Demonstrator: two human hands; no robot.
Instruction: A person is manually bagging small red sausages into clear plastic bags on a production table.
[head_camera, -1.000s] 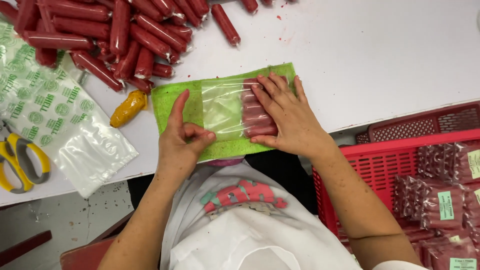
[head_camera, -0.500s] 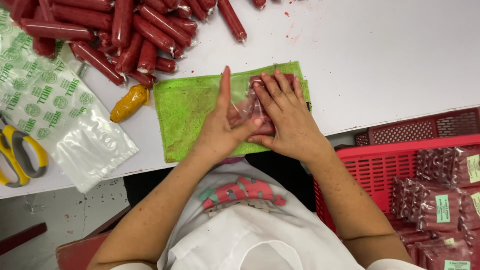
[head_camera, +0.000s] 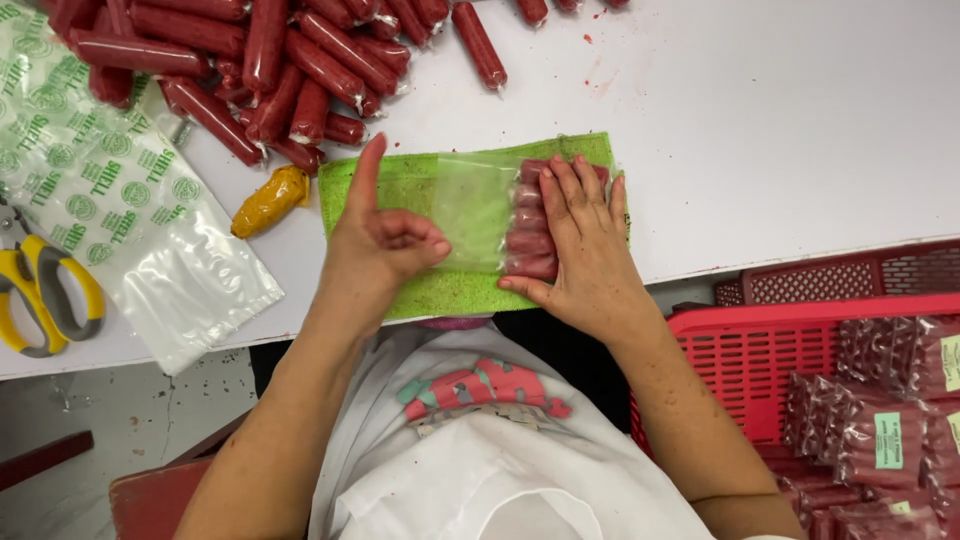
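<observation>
Head view, single camera looking down.

Landmark: the green rectangular cloth pad (head_camera: 400, 290) lying at the near edge of the white table (head_camera: 780, 130).

On the pad lies a clear plastic pouch (head_camera: 470, 215), its closed end toward the pad's right side, where a row of short red sausages (head_camera: 530, 235) sits packed side by side inside it. The empty, open part of the pouch stretches left across the pad's middle.

Right hand (head_camera: 580, 250): flat, fingers spread and extended, palm pressing down on the sausage row at the pad's right end. No grasp; it pins.

Left hand (head_camera: 375, 245): over the pad's left half, index finger raised, the other fingers curled loosely toward the palm with tips touching the pouch's left edge. Whether they pinch the film, cannot tell.

Left of the pad: a small yellow-orange lump (head_camera: 270, 200), then a stack of printed clear bags (head_camera: 90, 190), and yellow-handled scissors (head_camera: 45, 290) at the far left. Beyond the pad: a heap of loose red sausages in casings (head_camera: 270, 70). Right of the pad, below table level: a red plastic basket (head_camera: 760, 360) holding sealed sausage packs (head_camera: 880, 440).

Judgement on technique: keep the right palm level so the row stays tight and aligned; sweep the left fingers outward along the film to push air toward the open end without creasing it.
</observation>
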